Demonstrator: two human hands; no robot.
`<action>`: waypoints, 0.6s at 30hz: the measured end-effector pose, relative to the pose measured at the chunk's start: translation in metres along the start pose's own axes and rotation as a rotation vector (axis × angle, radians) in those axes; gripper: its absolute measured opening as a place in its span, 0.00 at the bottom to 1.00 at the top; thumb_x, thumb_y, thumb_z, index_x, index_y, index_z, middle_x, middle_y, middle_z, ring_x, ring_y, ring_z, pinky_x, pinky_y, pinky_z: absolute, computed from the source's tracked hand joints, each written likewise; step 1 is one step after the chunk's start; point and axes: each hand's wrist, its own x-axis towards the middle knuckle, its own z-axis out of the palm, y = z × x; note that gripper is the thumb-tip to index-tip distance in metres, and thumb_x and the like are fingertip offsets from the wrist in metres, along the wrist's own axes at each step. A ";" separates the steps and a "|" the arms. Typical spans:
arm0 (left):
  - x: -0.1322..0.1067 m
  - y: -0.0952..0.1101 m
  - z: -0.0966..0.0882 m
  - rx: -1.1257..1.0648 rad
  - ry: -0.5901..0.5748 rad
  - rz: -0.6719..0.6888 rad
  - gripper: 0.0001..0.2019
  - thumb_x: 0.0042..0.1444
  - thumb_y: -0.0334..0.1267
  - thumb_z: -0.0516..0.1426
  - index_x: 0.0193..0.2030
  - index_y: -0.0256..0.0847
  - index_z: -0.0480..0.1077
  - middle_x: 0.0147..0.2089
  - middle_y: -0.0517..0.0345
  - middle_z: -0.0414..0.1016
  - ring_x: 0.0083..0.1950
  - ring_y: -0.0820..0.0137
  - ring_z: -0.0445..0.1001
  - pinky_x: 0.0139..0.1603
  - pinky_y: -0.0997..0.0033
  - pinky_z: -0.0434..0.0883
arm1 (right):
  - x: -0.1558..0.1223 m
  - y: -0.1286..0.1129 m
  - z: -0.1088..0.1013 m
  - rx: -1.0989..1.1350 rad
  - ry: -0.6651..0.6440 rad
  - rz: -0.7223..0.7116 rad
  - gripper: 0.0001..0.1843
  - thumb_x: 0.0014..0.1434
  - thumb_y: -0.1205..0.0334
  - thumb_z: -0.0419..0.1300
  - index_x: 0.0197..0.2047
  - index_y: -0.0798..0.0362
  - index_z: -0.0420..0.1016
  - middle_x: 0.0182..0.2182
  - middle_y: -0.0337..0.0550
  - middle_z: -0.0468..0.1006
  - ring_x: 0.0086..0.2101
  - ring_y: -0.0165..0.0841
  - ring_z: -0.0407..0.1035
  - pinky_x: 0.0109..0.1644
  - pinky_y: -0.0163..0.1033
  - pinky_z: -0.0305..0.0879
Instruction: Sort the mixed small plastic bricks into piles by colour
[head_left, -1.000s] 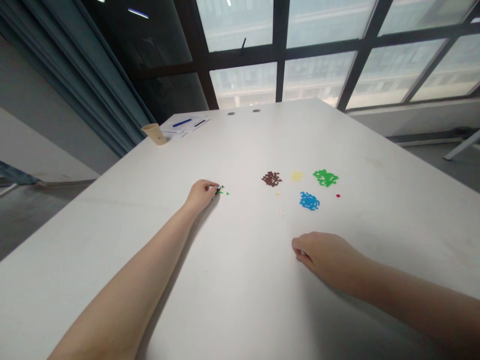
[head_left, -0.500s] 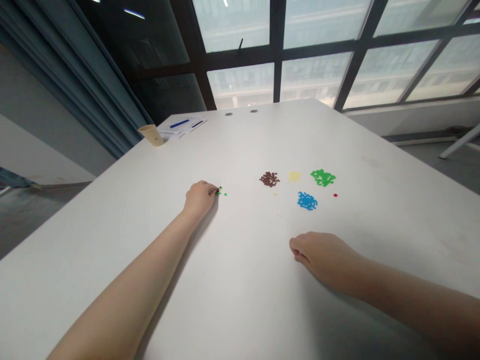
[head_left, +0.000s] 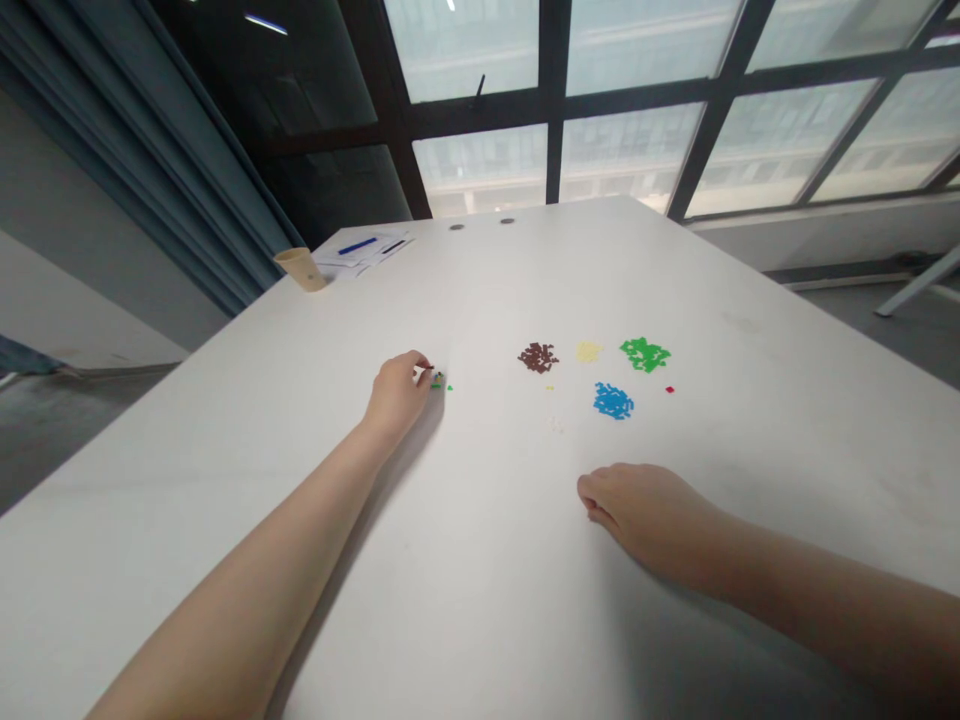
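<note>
My left hand [head_left: 400, 388] is raised slightly off the white table, thumb and forefinger pinched on a small dark piece at their tips; it is too small to name surely. Just right of those fingertips lies a little cluster of green and other coloured pieces [head_left: 437, 381], partly hidden by the fingers, with a lone green piece [head_left: 450, 388] beside it. My right hand [head_left: 637, 505] rests on the table with its fingers curled closed; whether anything is inside cannot be seen. Beyond it are piles of small flat pieces: blue [head_left: 613, 401], brown [head_left: 538, 357], pale yellow [head_left: 589, 351] and green [head_left: 645, 354].
A red piece [head_left: 670, 390] lies right of the blue pile. A few whitish bits [head_left: 556, 425] and a yellow bit [head_left: 550, 388] lie left of it. At the far left edge stand a tan paper cup [head_left: 301, 270] and papers [head_left: 367, 258] with a blue pen [head_left: 358, 246].
My left hand has lifted a little from the small cluster, uncovering more of it, with a dark piece now between the fingertips. My right hand has stayed in place.
</note>
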 end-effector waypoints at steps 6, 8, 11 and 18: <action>-0.015 0.037 -0.017 -0.383 -0.064 0.023 0.07 0.50 0.36 0.52 0.33 0.38 0.69 0.35 0.55 0.73 0.36 0.69 0.70 0.38 0.71 0.64 | -0.001 0.001 0.001 -0.003 0.014 0.007 0.08 0.55 0.69 0.49 0.28 0.53 0.67 0.26 0.41 0.73 0.26 0.31 0.66 0.25 0.35 0.44; -0.022 0.051 -0.018 -0.600 -0.191 0.008 0.09 0.50 0.39 0.53 0.36 0.37 0.69 0.35 0.55 0.73 0.36 0.69 0.69 0.37 0.71 0.64 | -0.001 0.000 0.001 0.001 0.016 0.008 0.08 0.55 0.69 0.49 0.28 0.53 0.67 0.26 0.41 0.73 0.26 0.31 0.66 0.25 0.35 0.43; -0.037 0.069 -0.014 -0.991 -0.455 -0.062 0.12 0.50 0.39 0.56 0.40 0.37 0.70 0.36 0.54 0.72 0.38 0.71 0.69 0.37 0.74 0.63 | -0.001 -0.001 -0.002 -0.004 0.002 0.026 0.09 0.56 0.69 0.49 0.28 0.53 0.68 0.26 0.41 0.73 0.26 0.31 0.66 0.25 0.35 0.43; -0.068 0.099 -0.005 -1.740 -0.875 -0.518 0.07 0.47 0.32 0.61 0.35 0.34 0.71 0.30 0.58 0.71 0.29 0.80 0.68 0.31 0.82 0.64 | 0.000 -0.001 -0.003 -0.015 -0.020 0.036 0.08 0.56 0.68 0.50 0.29 0.53 0.68 0.27 0.42 0.74 0.27 0.33 0.67 0.26 0.35 0.45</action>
